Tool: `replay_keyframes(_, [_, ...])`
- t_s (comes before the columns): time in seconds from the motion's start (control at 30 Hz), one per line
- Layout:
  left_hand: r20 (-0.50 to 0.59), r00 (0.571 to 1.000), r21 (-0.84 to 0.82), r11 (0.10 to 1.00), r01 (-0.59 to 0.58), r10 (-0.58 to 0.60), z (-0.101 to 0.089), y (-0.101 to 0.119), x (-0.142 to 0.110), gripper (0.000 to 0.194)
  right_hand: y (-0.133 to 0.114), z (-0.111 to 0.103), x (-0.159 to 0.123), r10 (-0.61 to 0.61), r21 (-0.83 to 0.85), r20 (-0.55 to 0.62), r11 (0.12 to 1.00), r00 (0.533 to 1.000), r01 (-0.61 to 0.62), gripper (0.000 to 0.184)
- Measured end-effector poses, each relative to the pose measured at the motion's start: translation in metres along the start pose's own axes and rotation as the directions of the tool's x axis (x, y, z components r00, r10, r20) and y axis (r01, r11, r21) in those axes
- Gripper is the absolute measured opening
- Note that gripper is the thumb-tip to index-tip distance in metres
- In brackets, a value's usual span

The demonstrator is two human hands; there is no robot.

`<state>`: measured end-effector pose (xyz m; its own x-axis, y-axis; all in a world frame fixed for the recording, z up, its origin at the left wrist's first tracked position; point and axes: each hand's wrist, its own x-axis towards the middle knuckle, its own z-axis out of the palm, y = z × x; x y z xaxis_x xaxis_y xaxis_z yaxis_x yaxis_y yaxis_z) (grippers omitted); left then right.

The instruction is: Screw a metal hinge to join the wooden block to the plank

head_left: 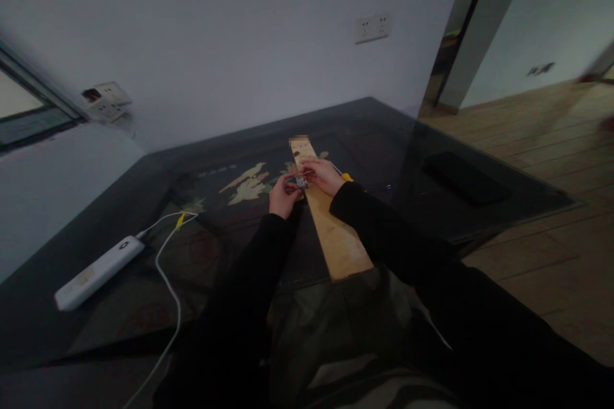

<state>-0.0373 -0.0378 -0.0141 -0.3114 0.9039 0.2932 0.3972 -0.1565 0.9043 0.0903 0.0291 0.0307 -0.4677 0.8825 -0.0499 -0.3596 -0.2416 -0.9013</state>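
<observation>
Right grip [324,176] over tabletop [393,160], wall [240,45] beyond

White oblong device [100,273] — cable [179,316] attached, wall socket [373,28]

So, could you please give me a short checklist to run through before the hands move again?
1. Small patterned piece between left hand and right hand: ok.
2. Firm grip on it: cannot tell, too small and blurred.
3. Wooden board close by both hands: ok.
4. Yellow tag clear of right hand: cannot tell, it shows close beside.
5. White power bank apart from board: ok.
</observation>
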Motion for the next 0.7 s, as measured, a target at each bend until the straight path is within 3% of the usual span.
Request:
replay_keyframes(0.17, [0.005,1.000,0.016,1.000,-0.015,0.015,0.000,-0.001,0.000,0.046,0.001,-0.001,0.002,0.041,-0.185,0.087,0.982,0.995,-0.024,0.018])
replay_keyframes(0.27, [0.011,0.999,0.036,0.999,-0.035,0.035,0.001,-0.001,0.000,0.044,0.000,-0.004,0.002,-0.052,-0.384,0.105,0.919,0.993,0.089,0.012])
replay_keyframes(0.33, [0.019,0.999,0.040,0.998,-0.049,0.048,0.001,-0.002,0.000,0.042,-0.004,-0.007,0.001,-0.171,-0.584,0.103,0.787,0.980,0.199,0.012])
replay_keyframes(0.4, [0.026,0.998,0.039,0.997,-0.063,0.062,0.001,-0.002,0.000,0.038,-0.012,-0.010,-0.002,-0.248,-0.802,0.125,0.545,0.961,0.246,0.010])
replay_keyframes(0.47, [0.030,0.997,0.048,0.996,-0.069,0.067,0.001,-0.004,0.000,0.034,-0.023,-0.014,-0.009,-0.251,-0.946,0.122,0.264,0.960,0.189,0.009])
replay_keyframes(0.53, [0.037,0.997,0.060,0.996,-0.066,0.064,0.001,-0.005,0.001,0.029,-0.036,-0.018,-0.019,-0.198,-0.995,0.069,0.053,0.978,0.081,0.009])
replay_keyframes(0.6, [0.044,0.997,0.065,0.996,-0.060,0.058,0.001,-0.007,0.001,0.025,-0.048,-0.023,-0.033,-0.074,-0.997,0.023,-0.069,0.997,0.018,0.016])
replay_keyframes(0.7, [0.041,0.997,0.074,0.995,-0.062,0.060,0.001,-0.008,0.002,0.021,-0.056,-0.033,-0.056,0.131,-0.995,0.025,-0.089,0.991,0.037,0.029])
